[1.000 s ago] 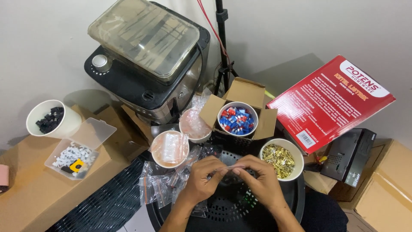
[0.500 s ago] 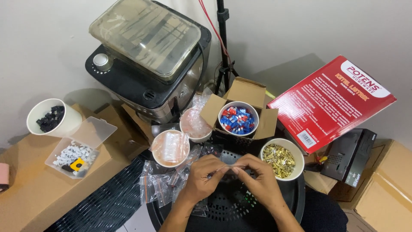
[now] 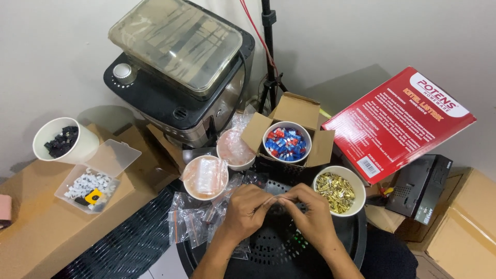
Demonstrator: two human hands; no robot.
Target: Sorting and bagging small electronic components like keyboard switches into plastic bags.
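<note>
My left hand (image 3: 248, 213) and my right hand (image 3: 309, 216) meet at the fingertips over a black round vented surface (image 3: 274, 245). Together they pinch a small clear plastic bag (image 3: 275, 199), mostly hidden by the fingers. Just right of my right hand stands a white bowl of small brass pieces (image 3: 336, 191). A white cup stuffed with clear bags (image 3: 205, 176) sits just left of my left hand. Several loose small clear bags (image 3: 192, 219) lie beside my left wrist.
A bowl of red and blue pieces (image 3: 286, 141) sits in an open cardboard box. Another cup of bags (image 3: 235, 148), a black and steel appliance (image 3: 178, 77), a red box (image 3: 398, 121), a cup of black parts (image 3: 63, 140), a clear tray of white clips (image 3: 90, 183) and a tripod (image 3: 269, 62) surround me.
My fingers have shifted slightly on the small bag; both hands stay in the same place.
</note>
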